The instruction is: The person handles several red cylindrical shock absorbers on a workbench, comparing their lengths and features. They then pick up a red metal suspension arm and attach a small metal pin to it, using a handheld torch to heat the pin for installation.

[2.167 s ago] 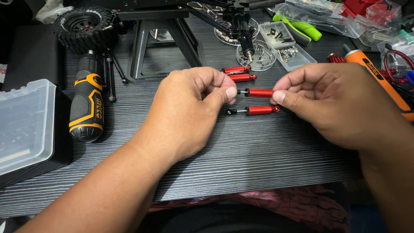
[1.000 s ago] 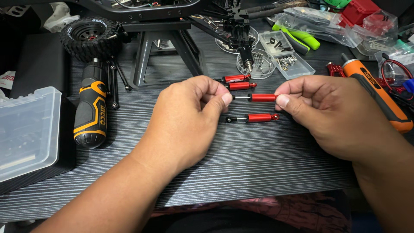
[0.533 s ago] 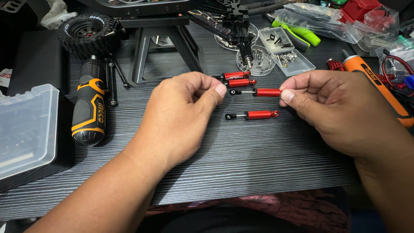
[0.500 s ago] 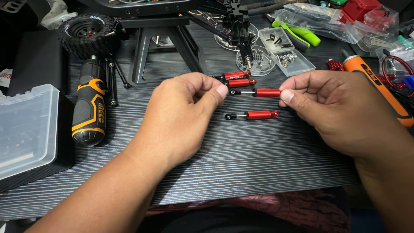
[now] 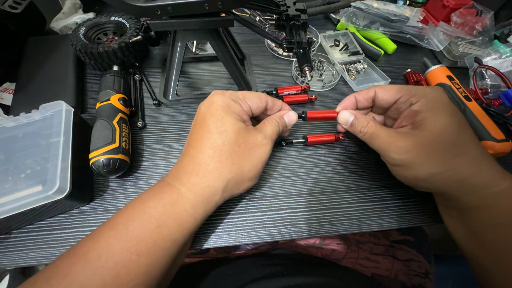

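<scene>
Both hands pinch one small red shock absorber (image 5: 319, 115) above the dark striped table (image 5: 320, 192). My left hand (image 5: 237, 138) holds its thin rod end between thumb and fingers. My right hand (image 5: 410, 133) grips the other end of the red body. A second red shock absorber (image 5: 319, 139) lies on the table just below the held one. Two more red shock absorbers (image 5: 292, 94) lie side by side just beyond my left hand's knuckles.
A black and orange electric screwdriver (image 5: 110, 130) lies at the left beside a clear plastic case (image 5: 32, 154). A knobby tyre (image 5: 106, 37) and a black stand (image 5: 202, 58) sit behind. An orange screwdriver (image 5: 466, 106), green pliers (image 5: 373, 40) and clear parts trays (image 5: 352, 66) are at the right.
Both hands have lifted one shock absorber off the table and hold it a little higher, with the fingertips closer together along it. The other shock absorbers have stayed in place.
</scene>
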